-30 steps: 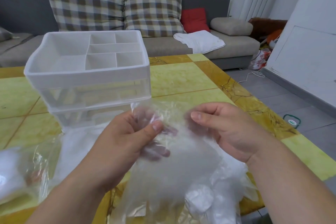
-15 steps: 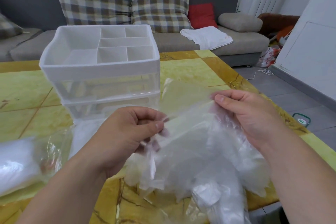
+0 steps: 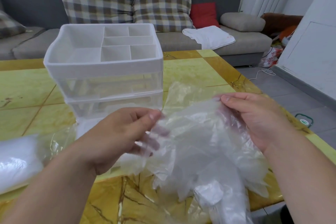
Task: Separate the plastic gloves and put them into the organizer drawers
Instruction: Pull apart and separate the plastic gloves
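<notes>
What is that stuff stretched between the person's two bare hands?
A bunch of thin clear plastic gloves, pinched by the left hand and held by the right hand, as the head view shows.

Left hand (image 3: pixel 116 136) and right hand (image 3: pixel 258 116) pinch plastic gloves (image 3: pixel 196 147) (bunched) near organizer (image 3: pixel 105 71).

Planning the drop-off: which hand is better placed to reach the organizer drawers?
Probably left: the left hand pinches the gloves just before the organizer; the right hand holds them farther right.

left hand (image 3: pixel 116 138) fingers (image 3: pixel 154 143) veiled behind gloves (image 3: pixel 196 151), bag (image 3: pixel 16 160) cut off left
</notes>
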### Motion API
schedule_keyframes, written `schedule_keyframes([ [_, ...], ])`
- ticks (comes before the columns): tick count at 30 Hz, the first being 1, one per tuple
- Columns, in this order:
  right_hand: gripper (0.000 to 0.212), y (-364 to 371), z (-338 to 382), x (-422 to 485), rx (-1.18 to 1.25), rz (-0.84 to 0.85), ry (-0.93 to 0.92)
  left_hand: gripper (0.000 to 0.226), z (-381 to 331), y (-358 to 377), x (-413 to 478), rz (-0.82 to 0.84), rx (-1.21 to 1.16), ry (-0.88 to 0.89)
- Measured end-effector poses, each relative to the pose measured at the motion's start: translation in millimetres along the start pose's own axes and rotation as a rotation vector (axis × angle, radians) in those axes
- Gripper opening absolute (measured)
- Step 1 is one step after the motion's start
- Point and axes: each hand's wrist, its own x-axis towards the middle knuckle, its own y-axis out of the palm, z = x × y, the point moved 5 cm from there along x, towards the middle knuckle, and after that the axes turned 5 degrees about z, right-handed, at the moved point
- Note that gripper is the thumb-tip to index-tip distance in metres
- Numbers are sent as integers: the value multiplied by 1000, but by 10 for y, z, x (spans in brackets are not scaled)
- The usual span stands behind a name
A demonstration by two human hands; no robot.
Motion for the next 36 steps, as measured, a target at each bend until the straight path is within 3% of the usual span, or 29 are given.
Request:
schedule_keyframes([
  [2,20,30,-3,-3,-21,-5,-1,36,7,97,19,34,54,11],
  [5,24,43,-18,12,12,0,28,21,42,114,62,-43,21,6],
  [9,33,26,-41,19,-60,-14,51,55,118,89,61,113,17,-69],
  [12,35,63,-83,5,-57,21,97,72,104,96,67,86,66,-44],
  [14,31,113,-112,-2,-74,65,122,63,76,153,87,17,73,-23],
  [20,21,181,-185,30,-143,114,141,5,111,246,155,-245,-87,9],
  [22,24,179,-196,57,-143,158,145,11,132,221,173,-281,-112,3],
  [26,53,224,-164,14,-218,287,130,14,124,185,167,-325,-160,14],
  [30,10,253,-122,-32,-189,237,34,10,110,172,158,-313,-204,23],
  [36,22,281,-39,-70,-151,239,-6,9,25,213,93,-161,-249,-2],
])
